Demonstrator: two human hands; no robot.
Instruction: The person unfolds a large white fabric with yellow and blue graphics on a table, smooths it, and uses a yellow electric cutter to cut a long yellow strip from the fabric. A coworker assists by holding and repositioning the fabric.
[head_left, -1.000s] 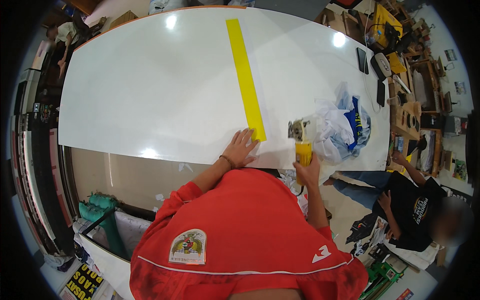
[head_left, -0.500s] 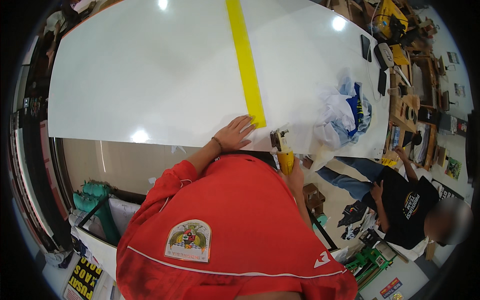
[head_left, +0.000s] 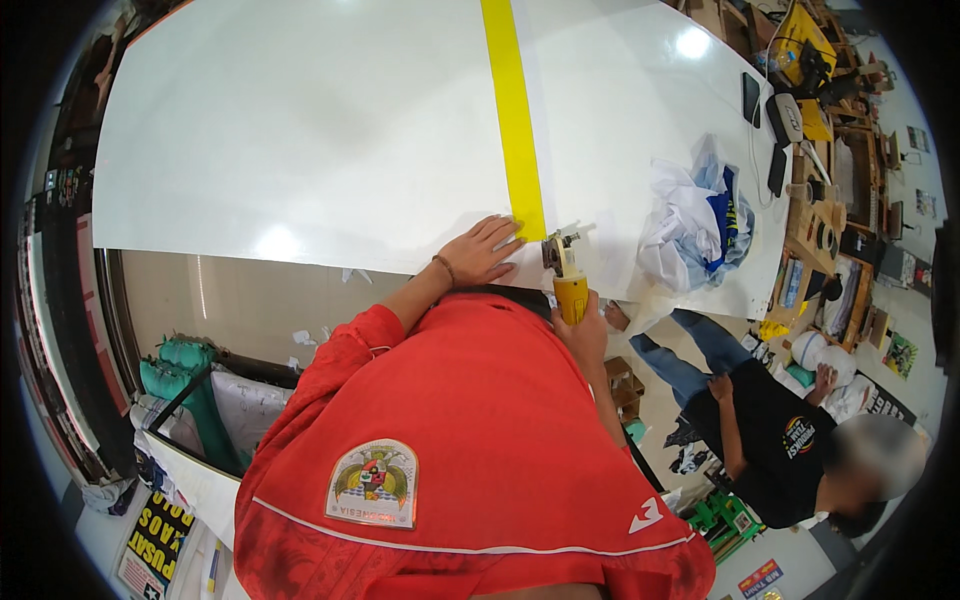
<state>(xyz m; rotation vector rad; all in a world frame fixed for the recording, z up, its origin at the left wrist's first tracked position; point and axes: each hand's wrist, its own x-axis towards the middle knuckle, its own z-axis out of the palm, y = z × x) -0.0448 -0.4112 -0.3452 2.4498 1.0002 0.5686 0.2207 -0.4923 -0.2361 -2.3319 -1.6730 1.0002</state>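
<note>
My right hand (head_left: 588, 334) is wrapped round the yellow body of a hand-held electric cutter (head_left: 571, 296). Its metal head sits at the near edge of the white table, close to the near end of a long yellow strip (head_left: 514, 140). That strip runs away from me across the table, flat and straight. Palm down, my left hand (head_left: 484, 250) lies flat on the tabletop with fingers stretched out, the fingertips at the left side of the strip's near end. Whether the cutter's blade touches anything cannot be made out.
A crumpled heap of white and blue plastic (head_left: 695, 222) lies on the white table (head_left: 300, 140) at right. Beyond it are a phone (head_left: 751, 99), a grey device and a cable. A person in black (head_left: 770, 430) stands at the right. Below left stands a bin with green bundles (head_left: 185, 375).
The strip, table and cutter have shifted within the view, and the cutter's head now sits nearer the strip's end. The person at right has changed arm and body position.
</note>
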